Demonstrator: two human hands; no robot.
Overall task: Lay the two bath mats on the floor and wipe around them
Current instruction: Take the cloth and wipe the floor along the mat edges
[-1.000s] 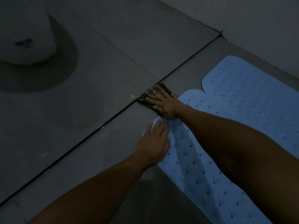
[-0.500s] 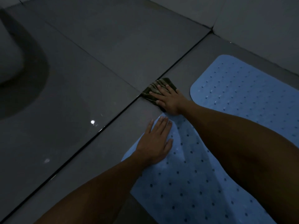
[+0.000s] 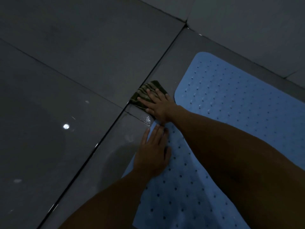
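Note:
Two blue perforated bath mats lie flat on the grey tile floor. The far mat [image 3: 239, 100] reaches toward the wall at the right; the near mat [image 3: 178, 195] runs down to the lower edge. My right hand [image 3: 158, 104] presses flat on a dark striped cloth [image 3: 145, 93] on the floor, by the corner where the mats meet. My left hand [image 3: 153, 152] rests palm down, fingers together, on the left edge of the near mat. My right forearm hides where the mats join.
A dark grout line [image 3: 99, 142] runs diagonally across the floor beside the cloth. A wet patch [image 3: 146, 119] shines just in front of the right hand. The wall base [image 3: 247, 47] borders the far mat at the upper right.
The view has shifted left to right, so the white fixture at the upper left is out of frame. Both hands and the cloth have stayed close to the same spot by the mats.

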